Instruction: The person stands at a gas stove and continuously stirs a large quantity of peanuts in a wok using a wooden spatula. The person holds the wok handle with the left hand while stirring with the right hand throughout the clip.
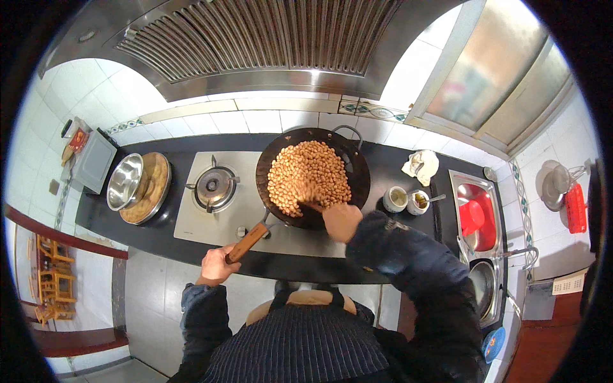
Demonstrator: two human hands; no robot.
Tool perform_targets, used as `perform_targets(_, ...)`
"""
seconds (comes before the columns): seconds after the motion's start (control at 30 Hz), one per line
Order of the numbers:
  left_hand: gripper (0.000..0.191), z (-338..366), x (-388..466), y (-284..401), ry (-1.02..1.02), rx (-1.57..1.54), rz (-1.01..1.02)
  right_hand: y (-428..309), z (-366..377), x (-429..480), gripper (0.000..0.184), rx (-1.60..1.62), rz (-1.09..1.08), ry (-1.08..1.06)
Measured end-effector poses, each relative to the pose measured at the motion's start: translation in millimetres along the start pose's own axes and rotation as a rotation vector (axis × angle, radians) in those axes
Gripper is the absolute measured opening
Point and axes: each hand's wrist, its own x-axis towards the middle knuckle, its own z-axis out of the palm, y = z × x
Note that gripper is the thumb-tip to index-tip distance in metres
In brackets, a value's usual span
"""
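A dark wok [358, 184] stands over the right side of the gas hob [191, 213], filled with a broad heap of what look like peanuts [313, 165]. My left hand [218, 265] grips the wok's wooden handle [248, 242], which points toward me. Over the wok's near right rim, my right hand [343, 222] is closed around a brown, apparently wooden cooking utensil [312, 206]. The utensil's far end is blurred among the peanuts, so its shape cannot be made out.
Left of the hob's bare burner [213, 186], a steel bowl [125, 182] leans on a round board or tray [155, 189]. To the wok's right are two small jars [395, 200] [418, 203], a crumpled white cloth or bag [421, 166] and a sink [498, 230]. The range hood [268, 81] hangs above.
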Motion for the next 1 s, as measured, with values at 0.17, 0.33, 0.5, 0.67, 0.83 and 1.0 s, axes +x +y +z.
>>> perform_targets(0.17,0.053,-0.6,0.0,1.1,0.011,0.033,0.007,69.3,21.1,62.6,0.017,-0.168,0.034,-0.074)
perform_targets(0.33,0.052,0.4,-0.6,-0.8,0.031,0.054,0.013,78.6,-23.2,18.7,0.017,-0.042,0.016,-0.198)
perform_targets(0.5,0.052,0.7,1.3,-0.9,-0.007,0.037,-0.005,-12.1,-18.9,-7.9,0.023,0.104,-0.083,-0.168)
perform_targets(0.67,0.051,-0.1,-2.3,-1.0,-0.005,0.034,-0.033,25.7,18.0,61.8,0.023,0.062,0.074,-0.006)
perform_targets(0.83,0.052,0.9,-7.1,4.4,0.055,0.059,-0.021,100.6,-30.8,34.2,0.014,-0.528,-0.46,-0.175)
perform_targets(1.0,0.054,0.0,-6.1,3.4,0.036,0.014,-0.018,151.5,-90.6,-2.6,0.015,0.224,0.056,-0.445)
